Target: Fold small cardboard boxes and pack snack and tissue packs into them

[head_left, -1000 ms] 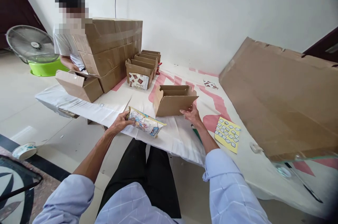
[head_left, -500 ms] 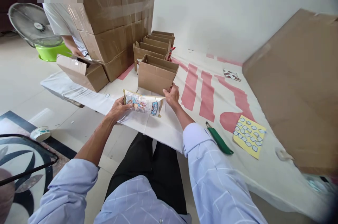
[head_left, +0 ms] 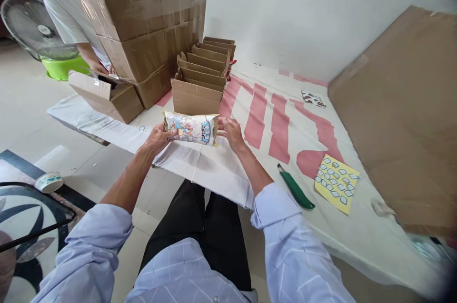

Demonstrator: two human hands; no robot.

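Note:
My left hand grips the left end of a printed, pillow-shaped snack packet, white with gold edges, with the thumb across its front. My right hand is at the packet's right end, its fingers stretched out and apart. Whether those fingertips touch the packet I cannot tell. Just behind the packet stands an open cardboard box, its lower front partly hidden by the packet. Several more open boxes line up behind it, with a bit of red packaging at their right side.
Taped cartons are stacked at the back left, near another person's arm and a smaller carton. A green cutter and a yellow sticker sheet lie on the cloth-covered table. A large cardboard panel leans at right.
The nearest box has shifted left, into line with the other boxes. My right hand has let go of it and moved to the packet's right end. The packet now lies more level.

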